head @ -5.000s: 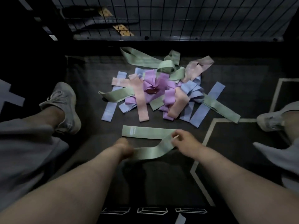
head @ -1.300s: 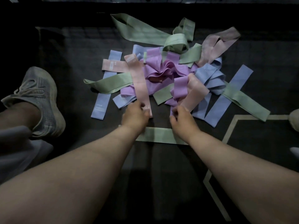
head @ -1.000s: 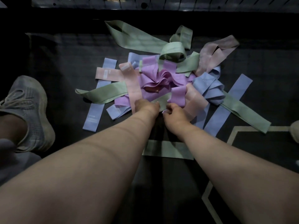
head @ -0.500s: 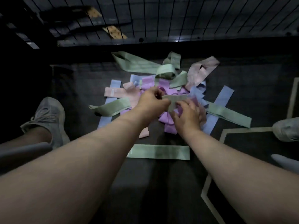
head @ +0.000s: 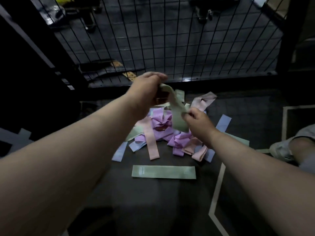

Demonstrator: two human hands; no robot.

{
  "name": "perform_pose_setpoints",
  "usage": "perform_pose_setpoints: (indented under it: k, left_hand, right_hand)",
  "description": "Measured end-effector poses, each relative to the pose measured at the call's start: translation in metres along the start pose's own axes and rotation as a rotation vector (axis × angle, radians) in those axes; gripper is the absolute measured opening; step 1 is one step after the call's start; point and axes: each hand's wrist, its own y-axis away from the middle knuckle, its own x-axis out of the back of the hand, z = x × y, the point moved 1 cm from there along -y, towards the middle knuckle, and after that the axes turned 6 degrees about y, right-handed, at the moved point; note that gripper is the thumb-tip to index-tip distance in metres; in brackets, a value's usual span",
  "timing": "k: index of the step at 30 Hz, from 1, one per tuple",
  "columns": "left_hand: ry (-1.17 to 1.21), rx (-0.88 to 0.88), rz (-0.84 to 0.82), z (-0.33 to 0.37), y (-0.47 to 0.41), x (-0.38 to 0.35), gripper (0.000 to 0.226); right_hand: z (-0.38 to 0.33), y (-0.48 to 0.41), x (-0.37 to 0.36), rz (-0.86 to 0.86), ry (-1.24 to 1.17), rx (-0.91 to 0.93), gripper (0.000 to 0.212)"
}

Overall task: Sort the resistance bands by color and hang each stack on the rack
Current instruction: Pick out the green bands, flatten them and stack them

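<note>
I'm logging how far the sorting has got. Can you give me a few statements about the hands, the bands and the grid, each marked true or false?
1. The left hand and the right hand both hold the lifted green band above the pile. True.
2. A flat green band lies on the floor, apart from the pile. True.
3. The pile holds only green bands. False: pink, purple and blue ones lie in it too.
4. Bands hang on the wire grid. False: none hangs there in this view.
</note>
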Motion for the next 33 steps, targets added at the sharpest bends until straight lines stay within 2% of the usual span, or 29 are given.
perform_pose_setpoints:
  k: [2, 5, 7, 11, 13, 15, 18, 21, 24, 27, 30, 33]
  left_hand:
    - [0.092, 0.043, 0.063, 0.005, 0.007, 0.024, 0.02]
    - [0.237, 0.14, 0.064, -0.001, 0.022, 0.058, 0.027]
    - [0.218, 0.151, 0.114, -0.01, 0.031, 0.077, 0.032]
    - [0.026, 0.118, 0.237, -0.028, 0.048, 0.097, 0.014]
    - [-0.058, 0.106, 0.29, -0.034, 0.054, 0.105, 0.017]
    - [-0.116, 0.127, 0.346, -0.039, 0.058, 0.117, 0.01]
    - [-0.19, 0.19, 0.365, -0.047, 0.064, 0.135, 0.027]
    - [-0.197, 0.217, 0.345, -0.054, 0.076, 0.138, 0.028]
    - [-0.091, 0.231, 0.318, -0.062, 0.086, 0.132, 0.028]
    - [-0.079, 0.228, 0.346, -0.068, 0.092, 0.125, 0.025]
    - [-0.093, 0.241, 0.384, -0.072, 0.098, 0.117, 0.01]
    - [-0.093, 0.264, 0.393, -0.075, 0.103, 0.115, 0.014]
  right_hand:
    - [-0.005, 0.014, 0.007, -0.12, -0.024, -0.001, 0.032]
    - [-0.005, 0.035, 0.021, -0.284, 0.004, -0.02, 0.048]
    - [-0.003, 0.049, 0.029, -0.391, 0.032, -0.046, 0.039]
    - [0.002, 0.07, 0.044, -0.481, -0.061, -0.143, 0.023]
    - [0.005, 0.075, 0.051, -0.48, -0.177, -0.205, 0.021]
    - [0.007, 0.08, 0.059, -0.426, -0.29, -0.246, 0.021]
    - [0.012, 0.083, 0.068, -0.323, -0.384, -0.263, 0.022]
    - [0.018, 0.081, 0.07, -0.234, -0.323, -0.239, 0.021]
    - [0.02, 0.08, 0.065, -0.182, -0.259, -0.226, 0.022]
    - [0.021, 0.084, 0.06, -0.205, -0.178, -0.237, 0.023]
    - [0.027, 0.091, 0.056, -0.26, -0.082, -0.266, 0.022]
    - [0.033, 0.095, 0.052, -0.301, -0.038, -0.293, 0.018]
